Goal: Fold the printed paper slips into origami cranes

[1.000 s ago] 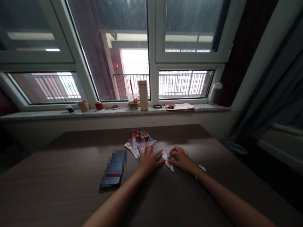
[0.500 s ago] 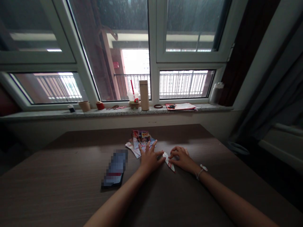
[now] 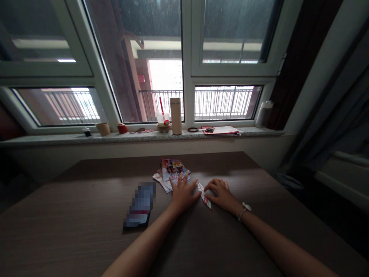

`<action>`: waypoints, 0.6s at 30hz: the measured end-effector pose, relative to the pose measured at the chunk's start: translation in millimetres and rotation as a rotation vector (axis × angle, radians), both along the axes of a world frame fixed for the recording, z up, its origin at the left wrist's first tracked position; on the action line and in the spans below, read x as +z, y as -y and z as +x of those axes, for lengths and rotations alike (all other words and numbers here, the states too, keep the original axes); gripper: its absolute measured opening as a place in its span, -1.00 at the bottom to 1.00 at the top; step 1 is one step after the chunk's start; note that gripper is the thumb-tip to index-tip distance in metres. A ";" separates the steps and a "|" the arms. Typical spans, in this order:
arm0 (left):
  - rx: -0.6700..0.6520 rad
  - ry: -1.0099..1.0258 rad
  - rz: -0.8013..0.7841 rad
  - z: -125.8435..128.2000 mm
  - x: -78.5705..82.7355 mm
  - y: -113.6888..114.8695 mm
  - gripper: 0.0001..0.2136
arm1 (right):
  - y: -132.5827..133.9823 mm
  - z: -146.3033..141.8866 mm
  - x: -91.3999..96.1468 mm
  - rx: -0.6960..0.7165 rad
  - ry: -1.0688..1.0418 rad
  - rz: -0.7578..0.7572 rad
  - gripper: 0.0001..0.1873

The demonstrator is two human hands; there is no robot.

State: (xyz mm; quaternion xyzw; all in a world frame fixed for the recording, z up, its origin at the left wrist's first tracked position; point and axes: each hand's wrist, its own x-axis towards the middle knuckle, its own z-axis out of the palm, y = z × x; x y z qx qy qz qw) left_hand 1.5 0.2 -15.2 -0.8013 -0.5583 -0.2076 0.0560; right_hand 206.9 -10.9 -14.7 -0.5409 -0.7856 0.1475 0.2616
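A small piece of folded paper (image 3: 205,199), white with red marks and narrow in shape, lies slanted on the table between my two hands. My left hand (image 3: 183,195) is spread, its thumb at the paper's left edge. The other fingertips of that hand reach the near edge of a fanned stack of colourful printed sheets (image 3: 173,169). My right hand (image 3: 221,195) curls in from the other side, with thumb and index finger closed at the paper's right edge. Around my right wrist is a pale bracelet (image 3: 244,209).
A phone (image 3: 140,206) with a blurred-out screen lies left of my left forearm on the dark wooden table (image 3: 72,215). Along the windowsill (image 3: 66,141) stand a beige bottle (image 3: 175,117), a cup with a red straw (image 3: 162,115), scissors (image 3: 208,130) on papers, and small containers.
The folded paper has turned slightly and its near tip has shifted left. My left index finger has dropped lower and my right hand has moved a little left.
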 end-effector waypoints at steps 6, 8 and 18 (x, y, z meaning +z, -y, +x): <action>-0.062 0.034 -0.055 1.4 5.0 1.6 -0.76 | -5.4 -3.1 -3.5 -0.036 0.009 0.028 -0.82; -0.040 0.045 -0.096 2.7 5.7 1.3 -0.76 | -7.5 -4.7 -2.6 -0.053 0.007 0.023 -0.83; 0.043 0.039 -0.137 4.6 13.5 0.9 -0.68 | -5.5 -0.8 16.5 0.024 0.047 -0.043 -0.78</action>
